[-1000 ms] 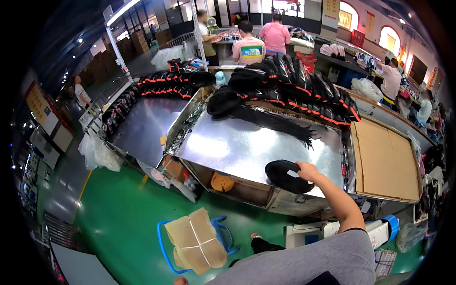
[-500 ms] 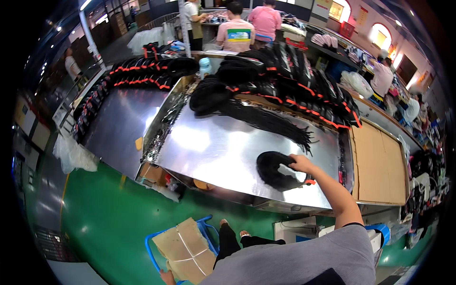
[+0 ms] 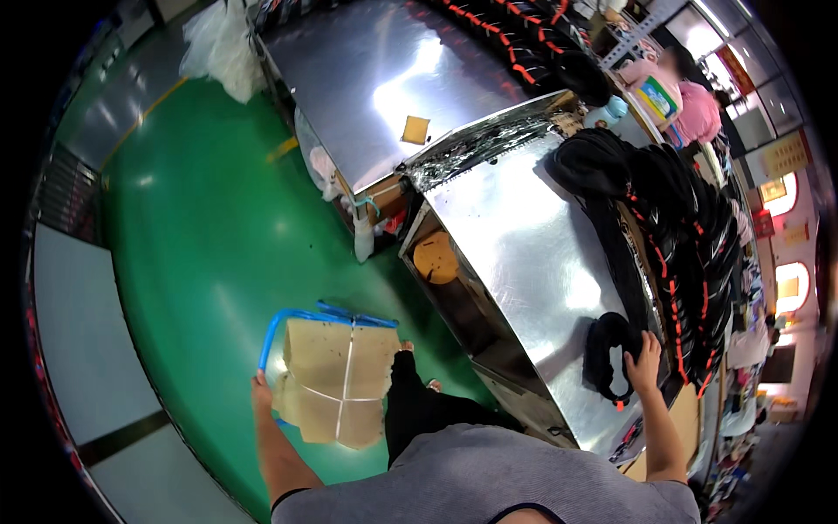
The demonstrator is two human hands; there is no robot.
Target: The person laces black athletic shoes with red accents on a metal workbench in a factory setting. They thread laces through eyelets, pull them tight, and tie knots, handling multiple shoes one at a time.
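Note:
My left hand (image 3: 261,393) is closed round the side of a blue tube-framed chair (image 3: 272,336). White tape crosses the brown cardboard (image 3: 314,358) that covers its seat. On the shiny metal table (image 3: 515,253), my right hand (image 3: 644,362) grips the rim of a black, loop-shaped soft piece (image 3: 601,356) with a small orange tab. Its thumb lies at the inner edge; the undersides of the fingers are hidden. Long black strips (image 3: 609,236) lie along the table just beyond that piece.
Rows of black pieces with orange edging (image 3: 690,236) line the table's far side. A second metal table (image 3: 349,96) bears a small tan square (image 3: 415,130). Beneath the near table is an open shelf (image 3: 467,306). Green floor (image 3: 201,227) spreads to my left. People (image 3: 694,113) sit farther off.
My view has swung left and down, bringing the chair and my left arm further into sight. My right hand stays on the black loop-shaped piece, which still rests on the table.

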